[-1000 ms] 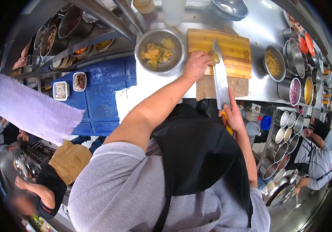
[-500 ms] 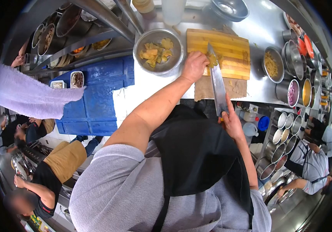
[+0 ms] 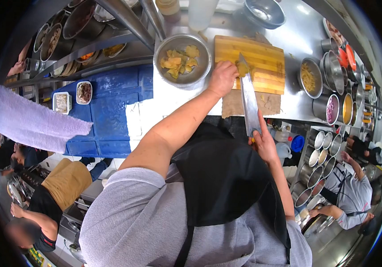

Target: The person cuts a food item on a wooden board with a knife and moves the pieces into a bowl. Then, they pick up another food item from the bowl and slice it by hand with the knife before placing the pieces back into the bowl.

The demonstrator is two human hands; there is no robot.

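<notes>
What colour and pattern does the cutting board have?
The cutting board is yellow-brown with lighter and darker stripes; head view shows it.

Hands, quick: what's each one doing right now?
Left hand: closed, holding yellow-green food against the cutting board.
Right hand: closed, holding a knife.

Heather-grey short-sleeved knit shirt (image 3: pixel 119 218) | left sleeve hem (image 3: pixel 142 175) well back from left fingers (image 3: pixel 232 69) | black cloth apron (image 3: pixel 226 182), nearer right fingers (image 3: pixel 263 127) | narrow black strap (image 3: pixel 187 247), farther back
</notes>
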